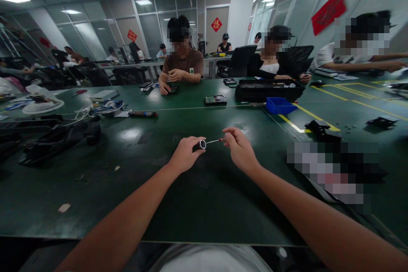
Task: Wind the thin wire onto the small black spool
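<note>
Above the middle of the green table [127, 195], my left hand [185, 153] is closed around a small dark cylindrical part [202, 144] with a pale ring at its end. My right hand [239, 148] pinches the red handle of a thin screwdriver [214, 140]. The screwdriver's metal shaft points left and its tip reaches the cylindrical part's side. Whether the tip sits in a screw is too small to tell. Most of the cylinder is hidden by my left fingers.
Ahead lie a bare hard drive [215, 100], a blue bin [281, 105] and a long black housing [269, 90]. Black plastic parts [62, 138] and a pen-like tool [142, 114] lie left; a black bracket [323, 129] lies right. Co-workers sit across the table.
</note>
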`<state>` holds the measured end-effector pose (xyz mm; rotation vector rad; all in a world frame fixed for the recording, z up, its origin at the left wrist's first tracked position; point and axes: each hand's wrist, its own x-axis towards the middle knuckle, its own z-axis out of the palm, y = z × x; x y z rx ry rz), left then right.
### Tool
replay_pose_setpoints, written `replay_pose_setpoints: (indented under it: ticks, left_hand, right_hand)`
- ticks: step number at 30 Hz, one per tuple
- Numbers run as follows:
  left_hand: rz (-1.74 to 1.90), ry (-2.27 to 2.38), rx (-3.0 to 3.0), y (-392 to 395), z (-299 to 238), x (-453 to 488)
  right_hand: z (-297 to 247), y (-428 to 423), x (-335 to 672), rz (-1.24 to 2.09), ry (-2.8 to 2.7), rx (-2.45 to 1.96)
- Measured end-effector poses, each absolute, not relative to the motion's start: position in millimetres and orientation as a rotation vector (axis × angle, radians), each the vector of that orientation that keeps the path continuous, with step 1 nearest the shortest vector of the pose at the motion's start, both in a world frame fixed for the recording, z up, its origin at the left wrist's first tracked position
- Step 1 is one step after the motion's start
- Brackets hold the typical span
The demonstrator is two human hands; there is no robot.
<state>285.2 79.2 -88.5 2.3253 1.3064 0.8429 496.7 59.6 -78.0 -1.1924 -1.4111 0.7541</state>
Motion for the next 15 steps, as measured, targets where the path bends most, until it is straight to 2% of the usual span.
replay_pose_setpoints:
  ticks: [8,15]
  left_hand:
    - [0.924,1.246,2.402,72.5,-76.0,290.1]
    - [0.721,1.331,2.355,78.1,-85.4,286.2]
  right_hand:
    - [-82.7,75.7,500.2,1.389,-0.780,-0.956]
    - [-88.1,77.9,503.7,1.142,-0.843,-1.084]
